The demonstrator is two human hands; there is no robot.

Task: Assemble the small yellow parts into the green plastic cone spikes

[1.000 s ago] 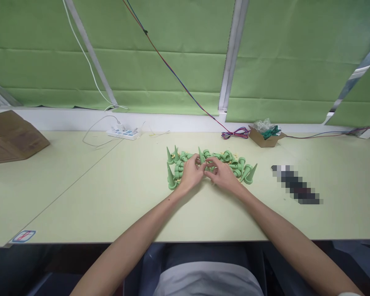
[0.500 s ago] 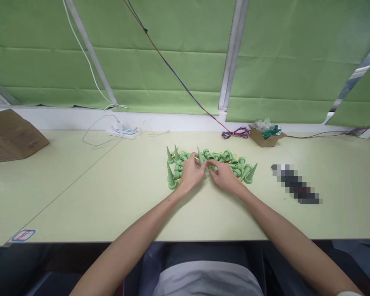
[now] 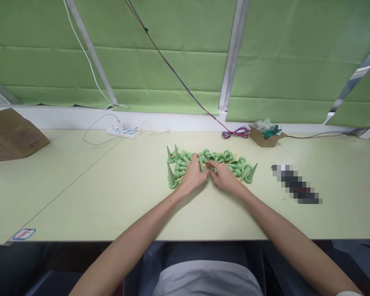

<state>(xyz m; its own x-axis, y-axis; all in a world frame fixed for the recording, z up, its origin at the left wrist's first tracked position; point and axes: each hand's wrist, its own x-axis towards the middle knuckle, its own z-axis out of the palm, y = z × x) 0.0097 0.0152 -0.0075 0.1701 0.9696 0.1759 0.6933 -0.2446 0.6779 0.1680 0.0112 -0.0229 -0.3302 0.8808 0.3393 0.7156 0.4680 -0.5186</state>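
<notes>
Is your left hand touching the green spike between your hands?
Touching: in the head view, the left hand curls against the green spike, no gap showing.

Cones [image 3: 171, 177] are lt grn, table [image 3: 117, 201] pale yel, blinds [image 3: 160, 78] grn, wires [image 3: 233, 133] red & blu.

Got a left hand [image 3: 195, 174] mid-frame pinching a green cone [image 3: 201, 165], with a right hand [image 3: 224, 176] crowding in just beside it. Looking at a whole pile of green parts [image 3: 179, 167] around both, including a few point-up ones on the left. Also spotted: a brown package [image 3: 17, 135] at the far left, a power strip [image 3: 123, 132] left of centre, a small cardboard box [image 3: 265, 142] right of centre, plus a pixelated dark thing [image 3: 296, 185] (can't tell what) further right.
</notes>
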